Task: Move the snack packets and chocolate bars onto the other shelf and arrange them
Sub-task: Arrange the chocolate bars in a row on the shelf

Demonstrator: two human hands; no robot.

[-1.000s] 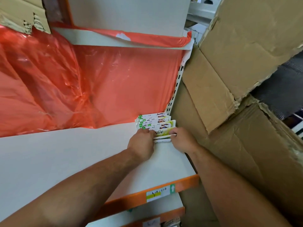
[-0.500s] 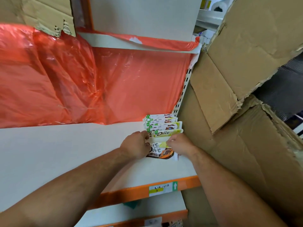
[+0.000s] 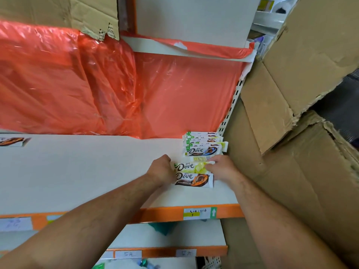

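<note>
Several white Dove chocolate bars (image 3: 203,144) lie in an overlapping row at the back right corner of the white shelf (image 3: 87,171). Two more bars lie in front of them: one with a yellow-green picture (image 3: 189,167) and one with a brown picture (image 3: 194,179). My left hand (image 3: 162,169) is curled at their left ends and my right hand (image 3: 220,167) pinches the right end of the yellow-green bar. Another bar (image 3: 11,141) lies at the shelf's far left edge.
Red plastic sheeting (image 3: 97,90) covers the shelf's back wall. Torn cardboard boxes (image 3: 291,113) stand against the right side. The shelf has an orange front rail with a price label (image 3: 200,212); lower shelves with labels sit beneath.
The two front bars have come forward out of the stack and now lie flat, spread apart, with both labels showing. My hands have moved with them toward the shelf front.
</note>
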